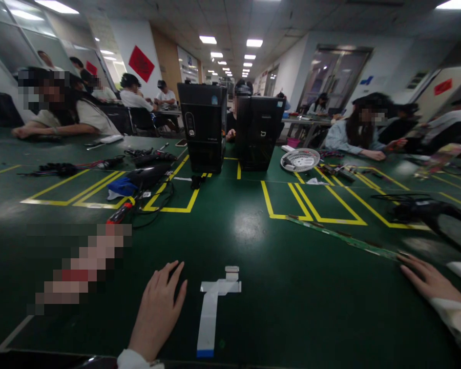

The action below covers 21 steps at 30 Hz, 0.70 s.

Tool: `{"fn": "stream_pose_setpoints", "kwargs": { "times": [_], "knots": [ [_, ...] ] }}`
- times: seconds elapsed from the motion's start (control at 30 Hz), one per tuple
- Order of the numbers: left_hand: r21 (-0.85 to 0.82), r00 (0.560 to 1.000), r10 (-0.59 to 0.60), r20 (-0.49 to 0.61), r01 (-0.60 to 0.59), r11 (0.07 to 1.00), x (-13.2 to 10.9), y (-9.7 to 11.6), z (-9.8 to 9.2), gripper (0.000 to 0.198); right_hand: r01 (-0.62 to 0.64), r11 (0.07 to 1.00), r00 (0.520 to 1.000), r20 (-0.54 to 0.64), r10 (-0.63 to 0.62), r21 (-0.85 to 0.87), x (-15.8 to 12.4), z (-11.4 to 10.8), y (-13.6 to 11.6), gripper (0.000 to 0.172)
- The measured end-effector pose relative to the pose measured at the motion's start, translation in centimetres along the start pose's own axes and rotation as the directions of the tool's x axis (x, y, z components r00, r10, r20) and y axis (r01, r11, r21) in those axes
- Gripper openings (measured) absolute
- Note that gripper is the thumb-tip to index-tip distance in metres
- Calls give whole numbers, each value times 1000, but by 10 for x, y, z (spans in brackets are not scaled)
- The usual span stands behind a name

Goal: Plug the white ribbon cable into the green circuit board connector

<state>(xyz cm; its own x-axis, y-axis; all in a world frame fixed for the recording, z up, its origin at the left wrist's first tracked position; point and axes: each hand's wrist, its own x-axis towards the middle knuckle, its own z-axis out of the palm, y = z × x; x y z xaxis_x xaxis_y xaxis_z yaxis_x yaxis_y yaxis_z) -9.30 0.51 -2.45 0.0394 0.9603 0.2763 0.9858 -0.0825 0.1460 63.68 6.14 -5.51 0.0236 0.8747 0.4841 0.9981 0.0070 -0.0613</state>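
My left hand (159, 307) rests low over the green table, empty, with its fingers stretched out and apart. Just right of it lies a white flat ribbon cable (207, 323) with a blue end, a folded crosspiece and a small connector at its top. Far to the right, my right hand (432, 282) has its fingertips at the near end of a long, thin green circuit board (341, 238). The board slants away toward the table's middle. The fingers appear closed on its end, though the contact is partly hidden.
Two black computer towers (203, 128) stand at the back centre. Left lie a red-handled tool (119, 212), a blue item (121, 188) and black cables. Right are a white round basket (300, 160) and a black curved part (426, 210). Yellow tape marks the table; people sit around.
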Motion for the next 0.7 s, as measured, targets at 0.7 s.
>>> {"fn": "stream_pose_setpoints", "kwargs": {
  "times": [0.7],
  "knots": [
    [14,1000,-8,4,8,1000,0,0,0,52,329,934,913,205,-352,138,37,29,-285,50]
  ]
}}
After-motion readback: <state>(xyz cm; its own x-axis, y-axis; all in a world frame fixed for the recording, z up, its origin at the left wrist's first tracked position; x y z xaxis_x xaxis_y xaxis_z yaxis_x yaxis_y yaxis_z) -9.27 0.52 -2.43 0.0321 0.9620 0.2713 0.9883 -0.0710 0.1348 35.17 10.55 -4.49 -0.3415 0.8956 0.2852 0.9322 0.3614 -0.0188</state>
